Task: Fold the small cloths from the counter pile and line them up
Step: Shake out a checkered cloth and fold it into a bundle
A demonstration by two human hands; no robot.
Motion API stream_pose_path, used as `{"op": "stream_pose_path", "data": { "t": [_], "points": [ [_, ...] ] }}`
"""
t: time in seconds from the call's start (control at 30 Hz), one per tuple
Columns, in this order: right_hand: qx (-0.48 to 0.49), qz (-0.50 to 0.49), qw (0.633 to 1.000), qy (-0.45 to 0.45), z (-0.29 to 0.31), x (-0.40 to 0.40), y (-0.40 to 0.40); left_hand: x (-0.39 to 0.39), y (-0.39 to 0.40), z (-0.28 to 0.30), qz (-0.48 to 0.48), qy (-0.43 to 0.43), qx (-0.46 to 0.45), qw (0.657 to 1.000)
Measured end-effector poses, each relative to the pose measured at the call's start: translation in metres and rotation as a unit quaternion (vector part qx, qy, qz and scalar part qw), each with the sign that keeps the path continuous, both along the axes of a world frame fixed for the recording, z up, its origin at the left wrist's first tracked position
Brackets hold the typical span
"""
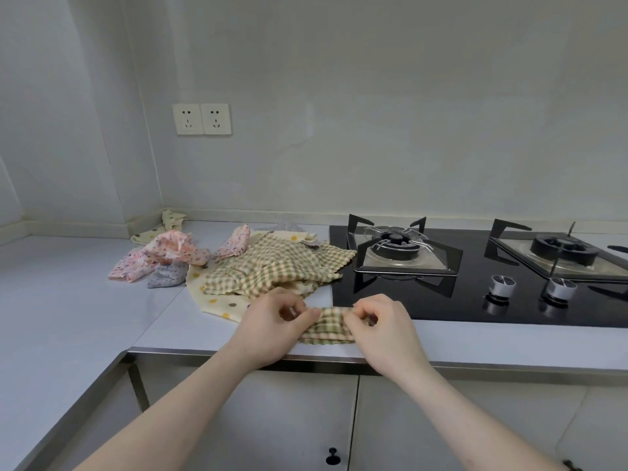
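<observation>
A small green-and-cream checked cloth [329, 329] lies partly folded near the counter's front edge. My left hand [272, 324] pinches its upper left corner and my right hand [384, 326] pinches its upper right corner, lifting the top edge a little. Behind them lies the pile: more checked cloths [275, 266], a cream cloth with coloured dots [217, 302], pink flowered cloths [163, 253] and a small grey dotted cloth [166, 275].
A black gas hob [475, 300] with two burners and two knobs lies right of the pile, and one checked cloth overlaps its left edge. Two wall sockets [202, 119] are behind. The counter [68, 300] turns a corner on the left. Cabinet doors are below.
</observation>
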State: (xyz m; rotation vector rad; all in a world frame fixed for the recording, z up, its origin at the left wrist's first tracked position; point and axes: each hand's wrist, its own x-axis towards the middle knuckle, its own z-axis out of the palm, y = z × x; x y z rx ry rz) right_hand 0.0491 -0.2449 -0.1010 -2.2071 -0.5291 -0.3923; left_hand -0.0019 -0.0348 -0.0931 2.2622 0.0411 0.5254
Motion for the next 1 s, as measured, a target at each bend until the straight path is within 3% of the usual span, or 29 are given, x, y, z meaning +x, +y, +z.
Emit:
{"op": "stream_pose_path", "data": {
  "t": [0.27, 0.5, 0.63, 0.7, 0.8, 1.0],
  "points": [
    [-0.018, 0.049, 0.999, -0.006, 0.001, -0.012, -0.005, -0.008, -0.001, 0.0, -0.01, 0.005, 0.001, 1.0],
    [0.006, 0.071, 0.99, 0.125, -0.003, 0.003, -0.003, 0.001, 0.001, -0.008, -0.026, 0.06, 0.056, 0.996],
    [-0.034, 0.071, 0.982, 0.171, 0.008, 0.008, -0.003, 0.005, -0.004, -0.008, -0.028, 0.15, 0.069, 0.986],
    [-0.063, 0.071, 0.974, 0.208, 0.025, 0.008, 0.0, 0.004, -0.007, 0.01, -0.027, 0.216, 0.04, 0.975],
    [-0.063, 0.056, 0.938, 0.335, 0.075, -0.001, 0.0, -0.008, -0.018, 0.067, -0.033, 0.312, -0.049, 0.948],
    [0.037, 0.036, 0.911, 0.409, 0.189, -0.03, -0.031, -0.03, -0.031, 0.178, -0.03, 0.281, -0.238, 0.929]
  ]
}}
